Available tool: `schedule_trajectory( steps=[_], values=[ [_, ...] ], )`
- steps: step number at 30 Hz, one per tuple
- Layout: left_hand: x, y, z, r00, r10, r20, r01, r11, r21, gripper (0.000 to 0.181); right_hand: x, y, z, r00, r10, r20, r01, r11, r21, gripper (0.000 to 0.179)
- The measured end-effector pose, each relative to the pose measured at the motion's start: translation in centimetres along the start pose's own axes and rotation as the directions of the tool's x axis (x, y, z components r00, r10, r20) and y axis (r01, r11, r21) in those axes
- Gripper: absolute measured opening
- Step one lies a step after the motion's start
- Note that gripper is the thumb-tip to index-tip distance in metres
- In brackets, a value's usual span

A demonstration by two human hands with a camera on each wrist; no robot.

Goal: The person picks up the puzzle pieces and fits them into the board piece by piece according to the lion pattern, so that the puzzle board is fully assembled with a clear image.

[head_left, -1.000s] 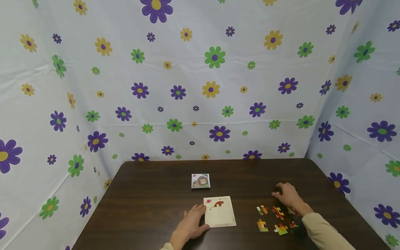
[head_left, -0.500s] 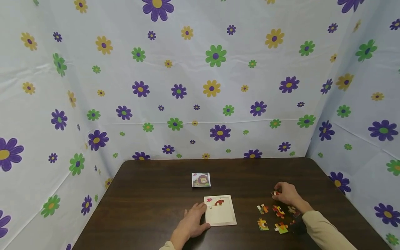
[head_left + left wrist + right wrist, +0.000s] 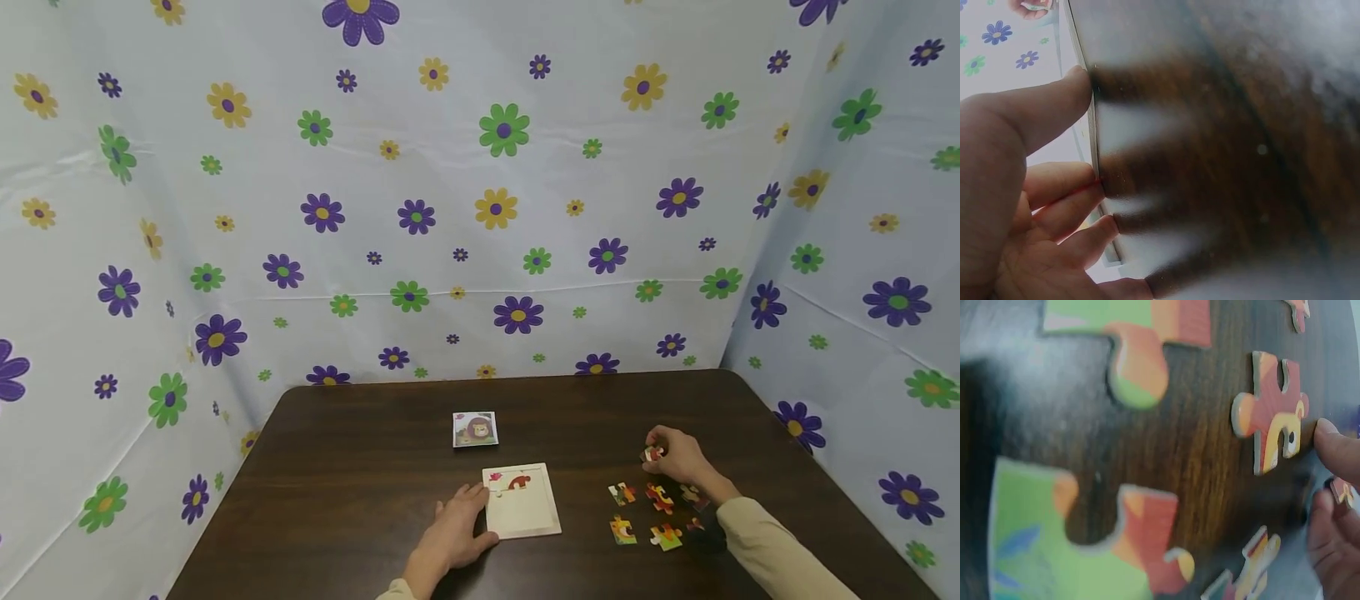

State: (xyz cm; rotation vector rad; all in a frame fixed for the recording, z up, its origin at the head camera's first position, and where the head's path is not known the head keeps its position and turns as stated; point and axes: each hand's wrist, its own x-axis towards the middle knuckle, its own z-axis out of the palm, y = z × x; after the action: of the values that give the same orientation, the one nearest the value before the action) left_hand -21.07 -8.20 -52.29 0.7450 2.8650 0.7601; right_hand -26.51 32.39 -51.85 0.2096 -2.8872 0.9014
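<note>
Your left hand [image 3: 450, 533], thumb and fingers spread, touches the left edge of the puzzle tray [image 3: 525, 515]. Well right of the tray, your right hand [image 3: 681, 457] pinches a puzzle piece [image 3: 652, 453]; loose pieces [image 3: 660, 500] lie there too. A lion picture [image 3: 476, 429] lies beyond the tray.

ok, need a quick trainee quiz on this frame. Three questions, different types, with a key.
1. True or false: the lion picture lies on the far side of the puzzle tray, outside it.

2. The right hand is pinching:
A) the lion picture
B) a jigsaw piece
C) the rim of the puzzle tray

3. Fill in: in the head view, the left hand touches the ____ edge of the puzzle tray.

Key:
1. True
2. B
3. left
</note>
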Motion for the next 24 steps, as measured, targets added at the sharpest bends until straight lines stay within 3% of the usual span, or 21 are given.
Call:
schedule_trajectory(
  steps=[4, 9, 13, 15, 17, 20, 24],
  values=[
    [-0.2, -0.3, -0.1, 1.000, -0.020, 0.007, 0.020, 1.000, -0.001, 0.060, 0.5, -0.4, 0.7, 0.996, -0.040, -0.081, 0.042, 0.999, 0.022, 0.021],
    [-0.1, -0.2, -0.3, 1.000, -0.018, 0.012, 0.018, 1.000, 0.002, 0.060, 1.1, -1.5, 1.0, 0.987, -0.009, -0.161, 0.023, 0.996, 0.085, 0.015],
    [0.0, 0.0, -0.3, 1.000, -0.016, 0.014, 0.016, 1.000, 0.008, 0.059, 1.5, -2.5, 0.8, 0.989, 0.004, -0.147, 0.013, 0.993, 0.117, 0.012],
    [0.1, 0.1, -0.2, 1.000, -0.016, 0.014, 0.015, 1.000, 0.012, 0.059, 1.6, -3.1, 0.8, 0.993, 0.022, -0.118, 0.000, 0.983, 0.184, 0.012],
    [0.1, 0.1, -0.1, 1.000, -0.015, 0.013, 0.015, 1.000, 0.016, 0.059, 1.7, -3.5, 0.7, 0.997, 0.034, -0.074, -0.013, 0.962, 0.274, 0.015],
    [0.2, 0.1, 0.0, 1.000, -0.014, 0.013, 0.014, 1.000, 0.021, 0.059, 1.9, -4.3, 0.7, 0.998, 0.059, 0.009, -0.057, 0.904, 0.425, 0.019],
    [0.2, 0.0, 0.0, 1.000, -0.018, 0.019, 0.017, 1.000, 0.020, 0.059, 2.0, -5.3, 0.8, 0.995, 0.044, 0.092, -0.086, 0.837, 0.541, 0.027]
  ],
)
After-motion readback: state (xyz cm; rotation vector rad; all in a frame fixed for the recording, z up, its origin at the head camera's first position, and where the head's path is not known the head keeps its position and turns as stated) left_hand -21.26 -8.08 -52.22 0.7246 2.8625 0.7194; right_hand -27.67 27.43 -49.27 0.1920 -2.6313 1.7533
